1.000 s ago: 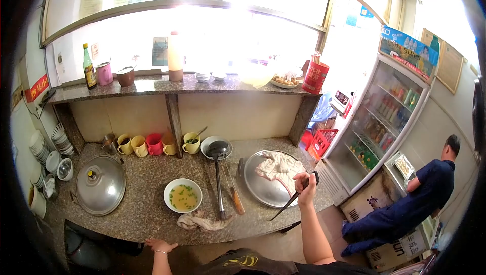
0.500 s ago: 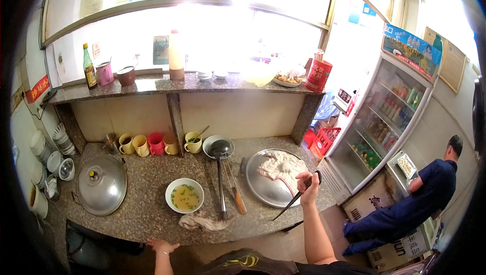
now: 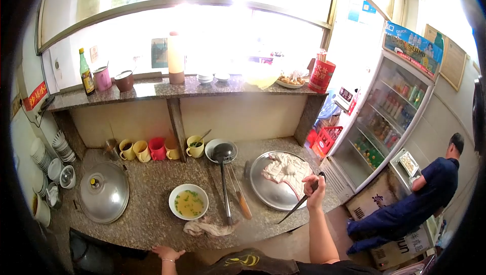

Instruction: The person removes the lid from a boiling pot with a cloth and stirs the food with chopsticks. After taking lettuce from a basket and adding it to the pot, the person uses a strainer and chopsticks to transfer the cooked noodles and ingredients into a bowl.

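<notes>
My right hand (image 3: 315,192) is closed around the handle of a long, dark, pointed tool (image 3: 293,211); its exact kind is unclear. The tool slants down to the left, over the counter's front edge. Just behind that hand, a crumpled pale cloth (image 3: 286,171) lies on a round metal lid (image 3: 263,194). My left hand (image 3: 168,253) is empty, fingers apart, by the front edge of the counter. Closest to it are a bunched rag (image 3: 207,228) and a white bowl (image 3: 173,205) of yellowish soup with green bits. Right of the bowl rest a black ladle (image 3: 226,189) and a wooden-handled strainer (image 3: 244,206).
A domed lid (image 3: 114,194) sits on the left of the counter, near stacked bowls (image 3: 43,158). Several mugs (image 3: 142,151) line the back. Above runs a stone shelf (image 3: 147,94) with bottles and a red can (image 3: 322,75). A co-worker (image 3: 420,189) stands right, beyond a drinks fridge (image 3: 385,118).
The view has shifted slightly, so the counter and its things appear a little lower and further right. My right hand still holds the dark tool, and my left stays by the edge.
</notes>
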